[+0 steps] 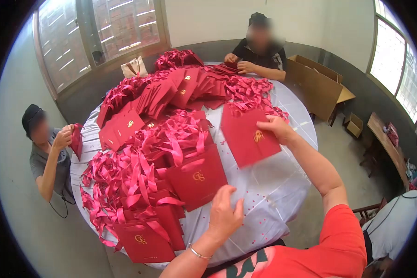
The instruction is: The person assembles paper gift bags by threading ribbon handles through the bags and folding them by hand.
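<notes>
A flat red paper gift bag (241,139) with a gold monogram is in my right hand (276,129), thumb over its right side, held above the right part of the table. Its pink ribbon lies by its top edge, near other ribbons. My left hand (225,213) holds nothing, its fingers apart, beside the corner of another red bag (197,178) with the same gold print. That bag tops a row of bags with tangled pink ribbons (134,171). Closer to the table's edge lies one more printed bag (143,242).
The round table has a white cloth (275,185) with small pink dots scattered on it. Large piles of red bags (157,95) cover its far side. One person (53,150) sits at the left, another (259,51) at the far side, both handling bags. A cardboard box (315,88) stands behind.
</notes>
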Demonstrator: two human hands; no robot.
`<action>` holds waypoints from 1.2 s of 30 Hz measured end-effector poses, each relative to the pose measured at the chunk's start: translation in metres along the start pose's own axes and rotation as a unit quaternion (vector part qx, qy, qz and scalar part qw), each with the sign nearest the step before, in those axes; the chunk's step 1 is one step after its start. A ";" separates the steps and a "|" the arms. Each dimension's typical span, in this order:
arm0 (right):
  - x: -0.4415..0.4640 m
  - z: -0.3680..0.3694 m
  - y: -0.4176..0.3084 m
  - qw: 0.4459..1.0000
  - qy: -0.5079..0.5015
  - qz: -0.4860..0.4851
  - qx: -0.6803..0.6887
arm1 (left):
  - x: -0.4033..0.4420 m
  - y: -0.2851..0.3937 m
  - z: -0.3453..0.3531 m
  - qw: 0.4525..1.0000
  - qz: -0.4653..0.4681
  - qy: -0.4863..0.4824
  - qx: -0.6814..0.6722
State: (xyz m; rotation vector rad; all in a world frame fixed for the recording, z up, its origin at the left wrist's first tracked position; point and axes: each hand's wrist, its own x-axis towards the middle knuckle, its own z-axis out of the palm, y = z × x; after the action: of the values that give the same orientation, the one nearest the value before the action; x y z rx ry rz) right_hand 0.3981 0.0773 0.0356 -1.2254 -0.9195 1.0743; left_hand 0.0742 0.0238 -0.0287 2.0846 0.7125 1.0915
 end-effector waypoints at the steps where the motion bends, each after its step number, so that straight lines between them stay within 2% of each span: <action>1: -0.011 -0.006 -0.003 0.996 -0.042 0.011 -0.076 | 0.001 0.000 0.000 1.000 0.016 0.023 0.011; 2: -0.018 -0.009 -0.006 0.982 -0.085 0.036 -0.162 | 0.003 0.001 -0.002 1.000 0.020 0.014 0.019; 5: -0.033 0.011 -0.013 0.939 -0.225 0.073 -0.248 | 0.005 0.008 -0.003 0.999 0.007 0.043 0.008; 7: -0.018 0.020 -0.004 0.890 -0.284 0.052 -0.353 | 0.004 0.002 -0.001 0.999 0.007 0.032 0.018; 10: 0.029 0.033 0.020 0.909 -0.148 -0.085 -0.380 | 0.003 -0.001 0.000 0.997 0.015 -0.027 0.067; 11: 0.049 0.032 0.026 0.894 -0.116 -0.134 -0.411 | 0.002 -0.002 0.001 0.996 0.019 -0.048 0.071; 14: 0.120 0.018 0.068 0.773 -0.065 -0.224 -0.590 | -0.003 -0.004 0.006 0.992 0.028 -0.087 0.090; 15: 0.128 0.021 0.071 0.774 -0.068 -0.224 -0.588 | -0.003 -0.002 0.005 0.988 0.030 -0.114 0.096; 17: 0.145 0.032 0.075 0.680 0.030 -0.195 -0.706 | -0.003 0.001 0.003 0.985 0.031 -0.123 0.115; 18: 0.153 0.036 0.077 0.717 0.043 -0.138 -0.682 | -0.002 0.002 0.002 0.984 0.032 -0.131 0.116; 21: 0.163 0.045 0.064 0.712 0.048 -0.107 -0.692 | -0.001 0.002 0.000 0.982 0.037 -0.141 0.120; 24: 0.164 0.045 0.057 0.691 0.036 -0.155 -0.705 | -0.002 0.001 0.000 0.980 0.043 -0.148 0.128; 25: 0.162 0.048 0.045 0.707 0.014 -0.180 -0.684 | -0.002 0.002 0.000 0.978 0.044 -0.153 0.135; 27: 0.164 0.045 0.034 0.847 0.008 -0.220 -0.484 | -0.003 0.003 0.001 0.978 0.046 -0.152 0.138; 29: 0.167 0.041 0.024 0.893 0.073 -0.299 -0.328 | -0.004 0.003 0.002 0.977 0.047 -0.153 0.142; 30: 0.169 0.036 0.016 0.914 0.090 -0.301 -0.258 | -0.005 0.002 0.003 0.979 0.038 -0.149 0.136; 31: 0.157 0.035 -0.003 0.972 0.042 -0.211 -0.097 | -0.005 0.001 0.004 0.980 0.029 -0.146 0.130; 32: 0.141 0.036 -0.019 0.966 -0.013 -0.255 0.026 | -0.005 0.000 0.005 0.980 0.032 -0.149 0.128; 34: 0.123 0.040 -0.037 0.927 -0.055 -0.261 0.263 | -0.007 -0.003 0.008 0.984 0.023 -0.139 0.113; 36: 0.088 0.034 -0.053 0.930 -0.101 -0.265 0.233 | -0.006 -0.005 0.011 0.984 0.026 -0.139 0.112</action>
State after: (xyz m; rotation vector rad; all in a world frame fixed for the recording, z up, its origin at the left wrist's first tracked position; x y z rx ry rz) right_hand 0.3950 0.1699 0.0911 -0.4365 -1.0020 0.9125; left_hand 0.0794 0.0191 -0.0403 2.3985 0.6710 0.7506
